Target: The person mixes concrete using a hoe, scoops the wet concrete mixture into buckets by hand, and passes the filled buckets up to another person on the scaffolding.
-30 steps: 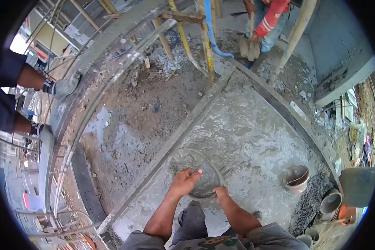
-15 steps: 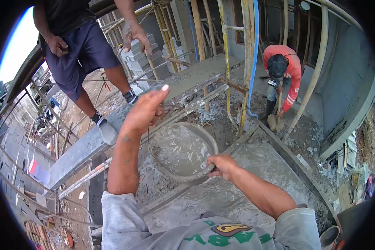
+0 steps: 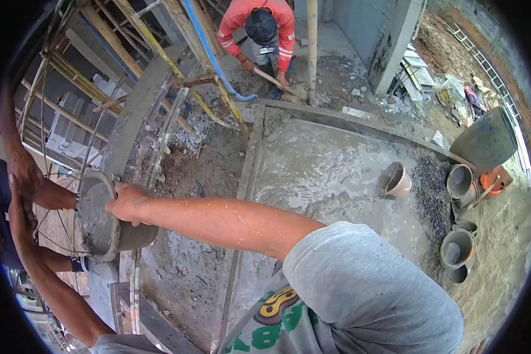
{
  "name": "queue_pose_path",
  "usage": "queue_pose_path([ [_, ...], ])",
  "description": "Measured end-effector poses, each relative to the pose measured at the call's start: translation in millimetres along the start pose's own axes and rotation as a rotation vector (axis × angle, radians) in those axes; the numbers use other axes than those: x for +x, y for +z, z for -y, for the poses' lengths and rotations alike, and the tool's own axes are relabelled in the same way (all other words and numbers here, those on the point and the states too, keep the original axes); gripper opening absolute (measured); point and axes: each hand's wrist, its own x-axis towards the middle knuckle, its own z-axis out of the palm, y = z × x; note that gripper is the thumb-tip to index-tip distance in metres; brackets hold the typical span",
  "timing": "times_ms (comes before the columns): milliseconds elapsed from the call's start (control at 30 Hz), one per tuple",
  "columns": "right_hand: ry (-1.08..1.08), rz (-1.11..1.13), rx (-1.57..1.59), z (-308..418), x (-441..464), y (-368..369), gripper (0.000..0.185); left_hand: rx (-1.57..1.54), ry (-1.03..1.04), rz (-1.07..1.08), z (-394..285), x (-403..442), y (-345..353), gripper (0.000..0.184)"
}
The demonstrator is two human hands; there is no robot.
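Observation:
My right hand (image 3: pixel 130 203) grips the rim of a grey mortar bucket (image 3: pixel 138 235), arm stretched to the left. The bucket is tipped with its mouth facing left, and its inside is coated in wet grey mix. Beyond it, my left hand (image 3: pixel 21 215) is at the far left, up against a co-worker's hand (image 3: pixel 25 168). Its fingers are partly hidden there, so their grip is unclear. That co-worker stands close to the bucket, mostly cut off by the view's dark edge.
Wet concrete (image 3: pixel 318 159) fills a framed slab. A small bucket (image 3: pixel 395 180) lies on it. Several buckets (image 3: pixel 457 248) and a drum (image 3: pixel 484 138) stand at right. A person in red (image 3: pixel 259 29) bends over a shovel. Bamboo poles (image 3: pixel 311 53) and yellow scaffold pipes rise behind.
The view has swung right. The bucket has gone from in front of me to the left and tipped over sideways. My left hand has moved to the co-worker's hand; my right hand kept its rim grip.

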Motion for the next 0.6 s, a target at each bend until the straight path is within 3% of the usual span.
queue_pose_path([
  [33,-0.077,0.018,-0.029,0.0,-10.3,-9.4,0.05,0.106,0.006,0.138,-13.2,-6.9,-11.9,0.055],
  [133,-0.308,-0.136,-0.348,-95.4,12.7,-18.5,0.061,0.147,0.09,0.052,-7.6,-14.0,-11.6,0.053],
  [200,-0.097,-0.07,-0.475,-163.3,-5.7,-55.6,0.061,0.158,0.202,-0.072,-7.7,-39.8,3.7,0.053],
  [267,0.179,-0.172,-0.46,-231.1,-54.2,-111.3,0.052,0.168,0.337,-0.233,-9.5,-71.2,31.0,0.053],
  [300,0.191,-0.37,-0.6,-297.2,-66.0,-135.5,0.048,0.396,0.366,-0.427,3.9,-62.0,29.7,0.046],
  [333,0.376,-0.414,-0.577,-361.3,-84.2,-166.7,0.045,0.382,0.435,-0.484,25.9,-49.4,38.8,0.047],
  [367,0.502,-0.502,-0.532,-375.0,-140.5,-195.8,0.046,0.371,0.495,-0.56,41.0,-62.8,64.7,0.048],
  [433,0.623,-0.825,-0.497,-469.4,-228.8,-246.9,0.044,0.342,0.607,-0.731,64.2,-110.7,131.9,0.052],
  [467,0.726,-0.873,-0.444,-457.3,-296.2,-264.6,0.044,0.184,0.337,-0.582,9.6,-208.6,216.3,0.046],
  [500,0.823,-1.09,-0.316,-483.4,-350.6,-278.0,0.043,-0.107,0.401,-0.251,64.7,-187.8,256.6,0.043],
  [533,0.859,-1.219,-0.319,-516.5,-408.7,-289.7,0.041,-0.279,0.219,0.016,58.6,-237.0,327.8,0.044],
  [600,0.994,-1.497,-0.155,-548.4,-522.6,-288.7,0.042,-0.197,-0.019,0.594,111.6,-300.7,443.4,0.038],
])
